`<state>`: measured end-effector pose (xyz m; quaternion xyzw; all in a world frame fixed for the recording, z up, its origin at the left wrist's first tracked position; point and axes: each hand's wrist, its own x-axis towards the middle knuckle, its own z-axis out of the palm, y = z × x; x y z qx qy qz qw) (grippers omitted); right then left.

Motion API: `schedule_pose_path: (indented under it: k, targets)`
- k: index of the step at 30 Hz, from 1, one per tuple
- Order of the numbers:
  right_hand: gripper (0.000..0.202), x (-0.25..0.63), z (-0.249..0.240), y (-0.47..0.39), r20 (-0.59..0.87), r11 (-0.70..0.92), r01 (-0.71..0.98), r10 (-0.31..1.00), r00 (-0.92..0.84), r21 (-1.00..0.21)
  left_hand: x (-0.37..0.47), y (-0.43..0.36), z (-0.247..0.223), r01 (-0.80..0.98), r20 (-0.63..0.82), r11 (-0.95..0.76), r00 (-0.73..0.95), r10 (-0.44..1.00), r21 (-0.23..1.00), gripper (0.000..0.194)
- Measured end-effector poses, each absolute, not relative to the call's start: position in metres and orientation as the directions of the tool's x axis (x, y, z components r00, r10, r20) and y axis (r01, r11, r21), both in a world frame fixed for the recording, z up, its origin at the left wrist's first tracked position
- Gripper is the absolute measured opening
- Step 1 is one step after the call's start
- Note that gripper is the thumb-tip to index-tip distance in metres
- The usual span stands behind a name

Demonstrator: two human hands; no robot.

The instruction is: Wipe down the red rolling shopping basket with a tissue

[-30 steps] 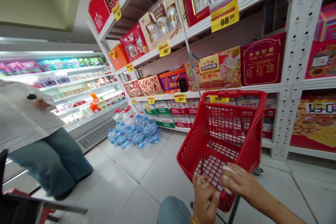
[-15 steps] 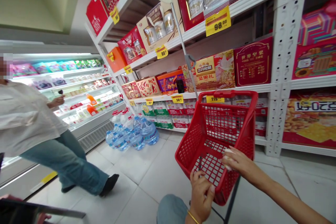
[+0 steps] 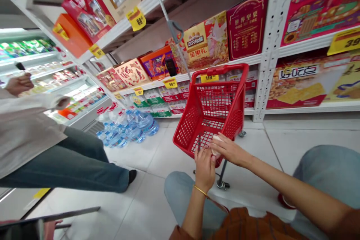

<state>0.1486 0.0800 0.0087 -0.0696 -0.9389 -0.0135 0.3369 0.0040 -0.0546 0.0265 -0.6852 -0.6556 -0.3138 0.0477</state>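
A small red shopping cart [image 3: 208, 120] with a perforated basket stands in front of me, its pole rising at the back left. My left hand [image 3: 204, 163] rests on the basket's near rim, with its fingers bent over the edge. My right hand [image 3: 230, 149] is just right of it, closed on a crumpled whitish cloth [image 3: 217, 145] pressed against the rim. The two hands are close together, the fingertips nearly touching. Whether my left hand grips the rim or part of the cloth is hidden.
Shelves with boxed goods [image 3: 206, 41] rise behind the cart. Large water bottles [image 3: 129, 125] stand on the floor at the left. A person [image 3: 64, 157] is at the far left by a refrigerated case. A dark metal bar [image 3: 70, 213] juts in at the lower left.
The view has tilted down and shifted, showing my knees. My right hand has come nearer to my left hand along the rim with the cloth. The person at the left has moved nearer.
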Motion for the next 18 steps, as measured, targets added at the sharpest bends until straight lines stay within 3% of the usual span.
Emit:
schedule_pose_path:
  k: [8, 18]
  targets:
    - [0.035, 0.154, 0.004, 0.103, 0.64, 0.998, 0.054, 0.058, -0.767, -0.026, -0.001, -0.045, 0.011, 0.899, 0.559, -0.214, -0.041, 0.828, 0.383, 0.026]
    - [0.034, 0.159, 0.006, 0.141, 0.654, 0.988, 0.068, 0.142, -0.743, -0.138, -0.004, -0.042, 0.017, 0.87, 0.545, -0.227, -0.056, 0.836, 0.438, 0.024]
